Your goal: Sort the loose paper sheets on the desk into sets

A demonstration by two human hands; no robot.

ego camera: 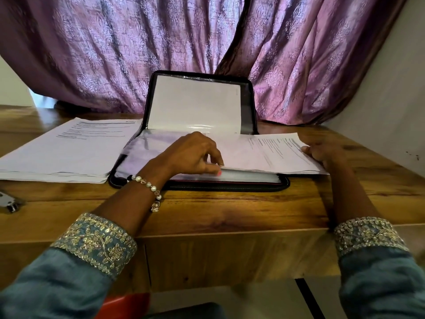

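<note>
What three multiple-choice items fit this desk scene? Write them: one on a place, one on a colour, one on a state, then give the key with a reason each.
1. Where does the big paper stack lie?
A. left of the folder
B. inside the folder
C. on the floor

2. What colour is the curtain?
A. green
B. purple
C. white

3. How is the black zip folder?
A. zipped shut
B. lying open, cover raised
C. standing on edge, closed

Key: 1 A, the stack rests on the desk beside the folder's left edge. 2 B, purple patterned folds hang behind the desk. 3 B, the cover leans up against the curtain while the left hand fingers the pages and the right hand holds sheets at its right side.
</note>
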